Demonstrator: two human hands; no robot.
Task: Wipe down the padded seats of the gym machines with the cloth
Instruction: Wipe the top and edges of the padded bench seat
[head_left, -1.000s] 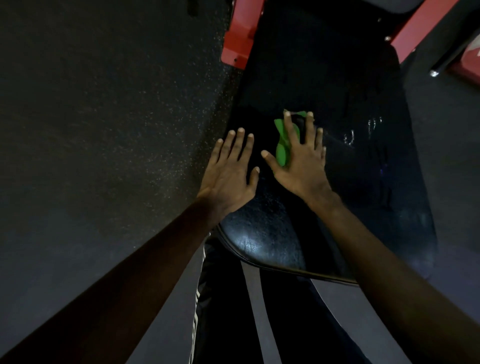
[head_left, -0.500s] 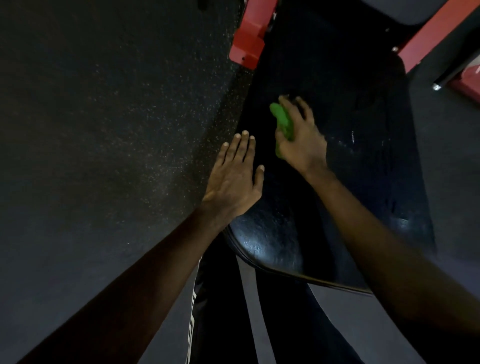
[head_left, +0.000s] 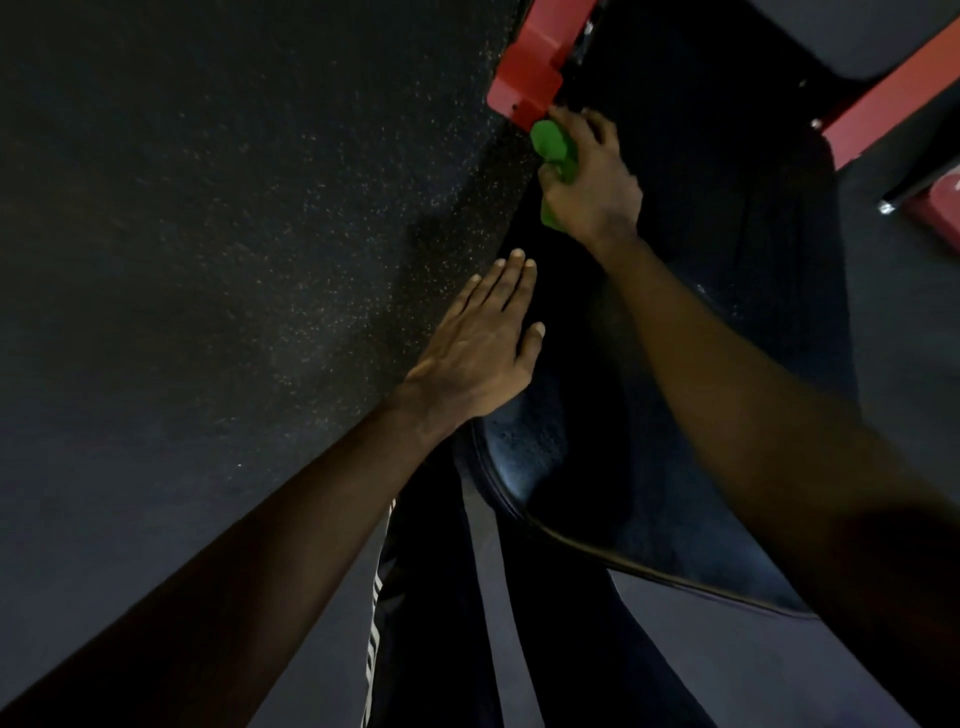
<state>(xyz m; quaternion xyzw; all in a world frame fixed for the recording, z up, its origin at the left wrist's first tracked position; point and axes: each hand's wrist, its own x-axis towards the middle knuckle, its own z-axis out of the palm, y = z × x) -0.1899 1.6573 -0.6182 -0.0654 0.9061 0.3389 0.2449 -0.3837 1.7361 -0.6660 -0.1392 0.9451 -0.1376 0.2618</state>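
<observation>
A long black padded seat (head_left: 737, 291) runs from near me up to the red machine frame. My right hand (head_left: 592, 179) grips a bunched green cloth (head_left: 555, 156) at the seat's far left edge, close to the red bracket (head_left: 530, 78); much of the cloth is hidden under the fingers. My left hand (head_left: 483, 343) lies flat with straight fingers on the seat's left edge, nearer to me. The seat's near rounded end (head_left: 524, 457) shines in the light.
Dark speckled rubber floor (head_left: 234, 234) fills the left side. A second red frame bar (head_left: 883, 98) crosses the upper right, with a dark pad above it. My legs in dark trousers with white stripes (head_left: 379, 613) stand at the seat's near end.
My right hand has slid the cloth away from me along the seat's left edge up to the red bracket, and its fingers have curled around it. My left hand stays flat on the edge.
</observation>
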